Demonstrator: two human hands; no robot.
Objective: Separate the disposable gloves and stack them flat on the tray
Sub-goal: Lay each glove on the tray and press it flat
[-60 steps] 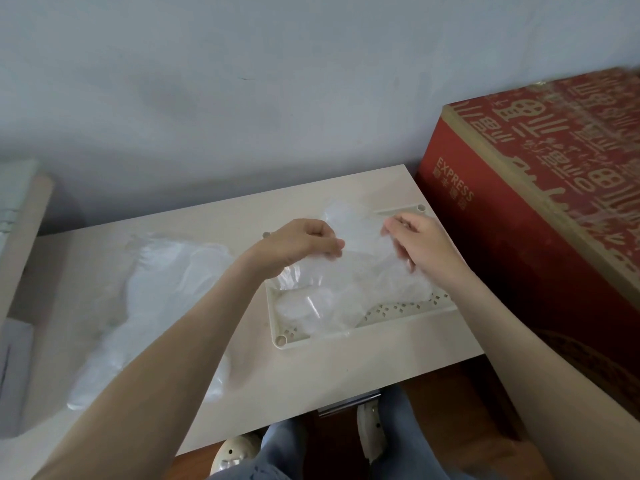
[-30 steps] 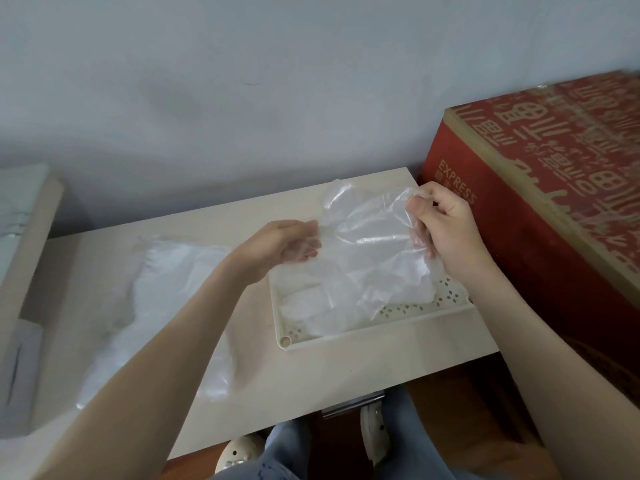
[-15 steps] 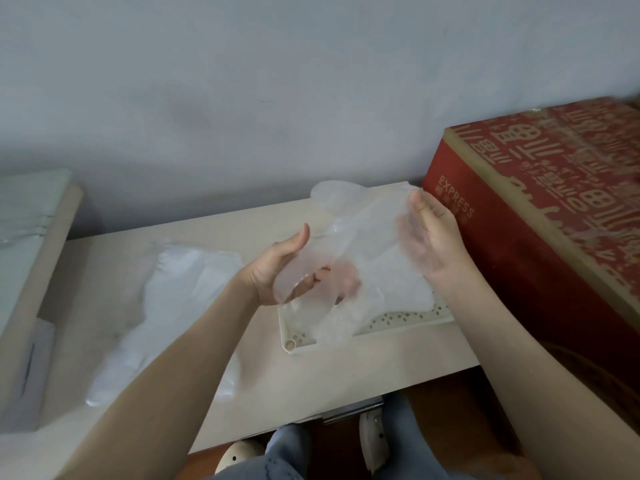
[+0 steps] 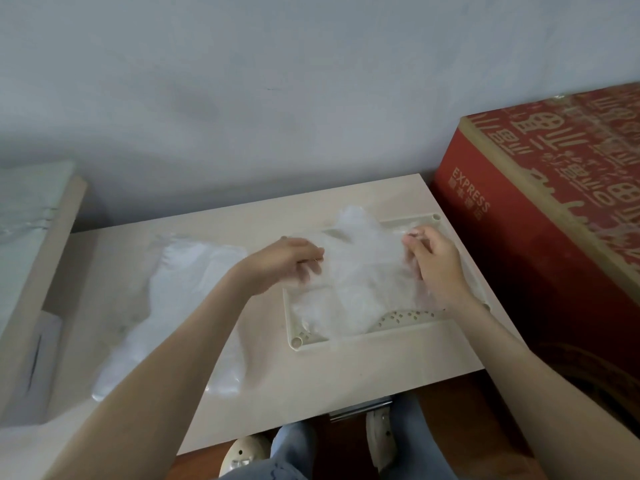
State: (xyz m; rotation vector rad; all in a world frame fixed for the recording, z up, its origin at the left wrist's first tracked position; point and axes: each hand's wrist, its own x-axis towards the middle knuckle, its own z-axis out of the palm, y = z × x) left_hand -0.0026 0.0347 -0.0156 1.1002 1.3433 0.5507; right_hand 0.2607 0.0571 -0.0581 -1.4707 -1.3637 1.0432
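**Clear disposable glove [image 4: 360, 271] held between your two grips over the tray [image 4: 346, 342].**

You hold the glove low over the cream, perforated tray, and its film covers most of the tray floor. The film is too blurred to tell whether it rests flat or how many layers lie under it. Your left grip [image 4: 291, 261] is curled onto the glove's left edge. Your right grip [image 4: 433, 265] pinches its right edge near the tray's far right corner. The tray sits on the right part of the pale bench [image 4: 311, 382], near its front edge. A loose pile of clear gloves [image 4: 180, 299] lies on the bench left of the tray, partly under your left forearm. A red printed carton [image 4: 554, 220] stands just beside the bench on the right.
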